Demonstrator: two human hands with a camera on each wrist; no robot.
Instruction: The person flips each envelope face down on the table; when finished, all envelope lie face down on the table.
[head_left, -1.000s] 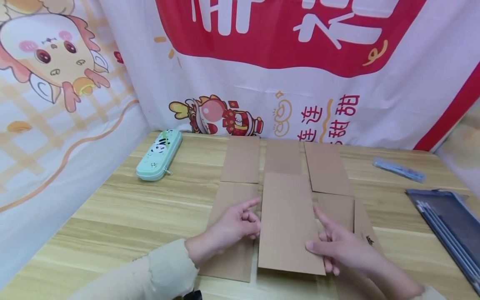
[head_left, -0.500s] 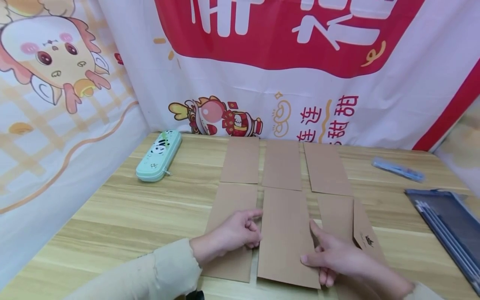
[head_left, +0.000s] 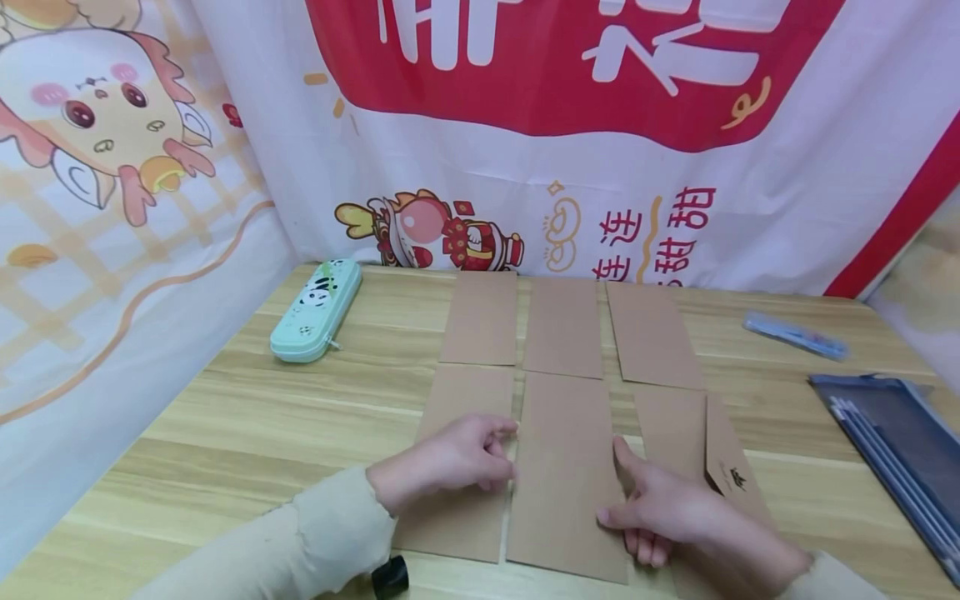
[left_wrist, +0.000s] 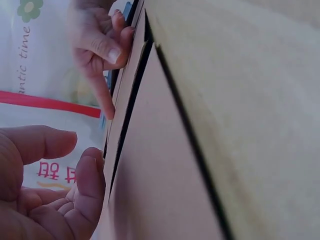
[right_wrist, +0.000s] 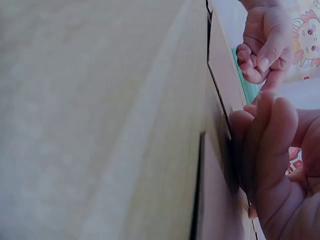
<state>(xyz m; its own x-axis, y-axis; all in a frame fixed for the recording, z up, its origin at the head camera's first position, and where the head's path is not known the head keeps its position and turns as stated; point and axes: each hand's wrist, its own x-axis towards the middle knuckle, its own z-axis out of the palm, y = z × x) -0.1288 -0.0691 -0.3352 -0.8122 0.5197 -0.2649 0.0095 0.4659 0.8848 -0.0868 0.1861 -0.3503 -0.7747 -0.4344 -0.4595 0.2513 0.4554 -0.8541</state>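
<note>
Where the two sleeves come in at the near edge, both hands flank one brown cardboard sheet (head_left: 566, 475) lying flat on the wooden surface (head_left: 247, 433), front row, centre. Left hand (head_left: 450, 458): fingers curled, tips at the sheet's left edge, hand resting on the neighbouring front-left sheet (head_left: 461, 467). Right hand (head_left: 663, 512): index finger straight along the sheet's right edge, thumb on top of the card, remaining fingers curled. Whether either hand truly pinches the card, can't tell. Small black cap-like object (head_left: 390, 577) sits at the near edge by the left sleeve. Front-right sheets (head_left: 675, 429) partly under the right hand, one with a small printed mark. Behind: row of three more sheets (head_left: 562, 325). Far left, mint pencil case (head_left: 317, 310); right, dark blue folder (head_left: 892, 442) and a blue pen (head_left: 797, 336). Printed cloth backdrop (head_left: 525, 167) behind.
</note>
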